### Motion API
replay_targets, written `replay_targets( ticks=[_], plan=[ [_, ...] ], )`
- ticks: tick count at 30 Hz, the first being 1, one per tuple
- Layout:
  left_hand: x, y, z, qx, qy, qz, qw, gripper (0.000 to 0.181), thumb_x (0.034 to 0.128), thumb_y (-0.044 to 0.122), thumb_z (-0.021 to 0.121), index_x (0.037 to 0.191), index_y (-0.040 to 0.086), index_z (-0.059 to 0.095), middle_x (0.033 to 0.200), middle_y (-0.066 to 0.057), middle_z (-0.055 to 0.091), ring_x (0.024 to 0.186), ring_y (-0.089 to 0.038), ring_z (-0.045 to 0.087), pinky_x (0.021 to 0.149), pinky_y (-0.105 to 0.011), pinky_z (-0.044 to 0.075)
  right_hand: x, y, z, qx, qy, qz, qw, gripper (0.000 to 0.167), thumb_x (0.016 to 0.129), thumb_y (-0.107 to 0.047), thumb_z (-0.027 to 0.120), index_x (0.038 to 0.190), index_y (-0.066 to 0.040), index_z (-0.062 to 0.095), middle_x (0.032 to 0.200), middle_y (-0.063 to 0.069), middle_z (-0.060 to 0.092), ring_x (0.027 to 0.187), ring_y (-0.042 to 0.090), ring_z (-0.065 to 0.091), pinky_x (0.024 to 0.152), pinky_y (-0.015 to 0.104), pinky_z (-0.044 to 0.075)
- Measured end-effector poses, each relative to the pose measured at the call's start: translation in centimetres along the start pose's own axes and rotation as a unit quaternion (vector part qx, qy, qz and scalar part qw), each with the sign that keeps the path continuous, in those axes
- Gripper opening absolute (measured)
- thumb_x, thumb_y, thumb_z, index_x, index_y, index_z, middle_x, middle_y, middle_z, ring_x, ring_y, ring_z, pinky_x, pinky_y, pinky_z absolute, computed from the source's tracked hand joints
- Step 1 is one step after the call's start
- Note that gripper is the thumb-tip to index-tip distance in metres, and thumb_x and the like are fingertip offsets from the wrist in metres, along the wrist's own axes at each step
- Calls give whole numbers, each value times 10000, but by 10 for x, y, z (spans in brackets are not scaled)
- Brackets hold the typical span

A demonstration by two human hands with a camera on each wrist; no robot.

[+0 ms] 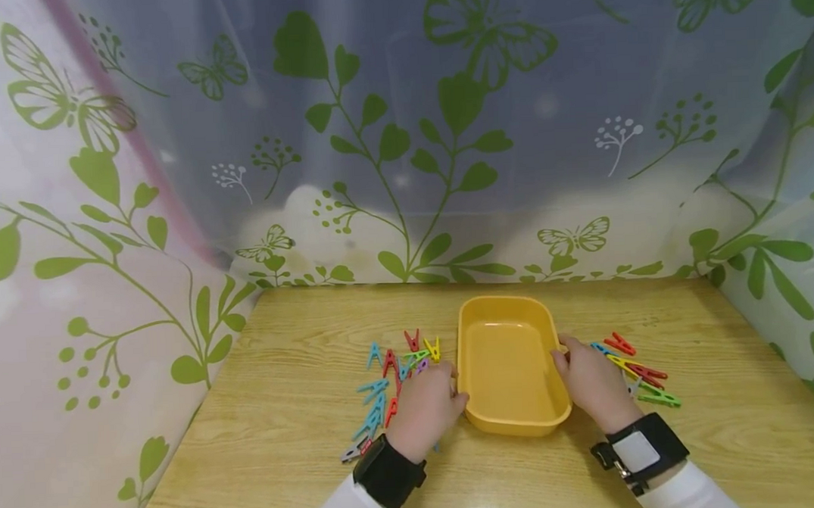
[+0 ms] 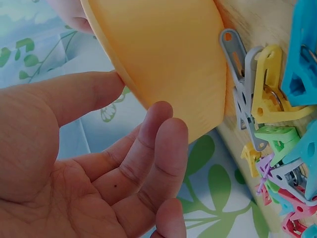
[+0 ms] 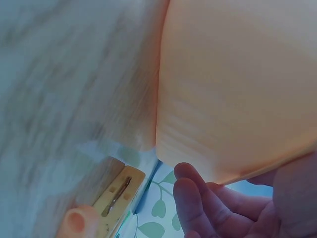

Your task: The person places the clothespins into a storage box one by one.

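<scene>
A yellow plastic basin (image 1: 510, 363) with nothing in it sits on the wooden table, between the two hands. My left hand (image 1: 427, 405) holds its left rim near the front corner; in the left wrist view the thumb (image 2: 94, 94) meets the rim, with curled fingers beside the outer wall. On the right side my right hand (image 1: 597, 382) grips the rim, its fingers (image 3: 190, 198) under the edge in the right wrist view. Beside the left hand lie several clothespins, among them a blue clothespin (image 1: 375, 418), partly hidden by that hand. Right of the basin are more, including a green clothespin (image 1: 661, 398).
The wooden table (image 1: 282, 365) ends at a patterned curtain (image 1: 403, 171) behind, with curtain at both sides too. A grey clothespin (image 2: 240, 79) and a yellow clothespin (image 2: 267, 94) lie close to the basin's left wall.
</scene>
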State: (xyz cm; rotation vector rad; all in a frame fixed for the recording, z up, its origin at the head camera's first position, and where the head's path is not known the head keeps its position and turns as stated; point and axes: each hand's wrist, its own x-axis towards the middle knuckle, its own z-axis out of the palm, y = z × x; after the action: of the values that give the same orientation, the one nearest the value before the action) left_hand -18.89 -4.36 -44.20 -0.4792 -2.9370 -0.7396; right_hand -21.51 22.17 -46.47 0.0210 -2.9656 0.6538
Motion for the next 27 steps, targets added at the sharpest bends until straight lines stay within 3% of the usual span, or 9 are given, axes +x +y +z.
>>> replay_targets(
  ticks=[10, 17, 27],
  plan=[
    [-9, 4, -3, 138, -70, 22, 9999, 284, 885, 244, 824, 1064, 48, 722, 713, 55, 626, 601, -70, 535, 565, -259, 429, -11, -4, 0, -75, 15, 115, 9999, 465, 1087, -227, 500, 1378, 134, 531, 988, 213, 704, 779, 247, 621, 687, 433, 535],
    [-14, 5, 2, 328, 215, 145, 9991, 278, 863, 254, 841, 1028, 63, 723, 702, 60, 626, 598, -68, 538, 581, -258, 442, -15, -4, 1, -76, 50, 125, 9999, 463, 1090, -223, 497, 1374, 142, 529, 977, 213, 700, 773, 251, 609, 688, 436, 535],
    [-20, 6, 2, 40, 52, 13, 10000, 337, 871, 225, 837, 1119, 29, 721, 708, 56, 661, 574, -47, 532, 567, -240, 429, -20, -2, 5, -105, 151, 49, 9998, 455, 1083, -218, 508, 1367, 136, 544, 961, 198, 707, 766, 242, 617, 700, 445, 546]
  ],
)
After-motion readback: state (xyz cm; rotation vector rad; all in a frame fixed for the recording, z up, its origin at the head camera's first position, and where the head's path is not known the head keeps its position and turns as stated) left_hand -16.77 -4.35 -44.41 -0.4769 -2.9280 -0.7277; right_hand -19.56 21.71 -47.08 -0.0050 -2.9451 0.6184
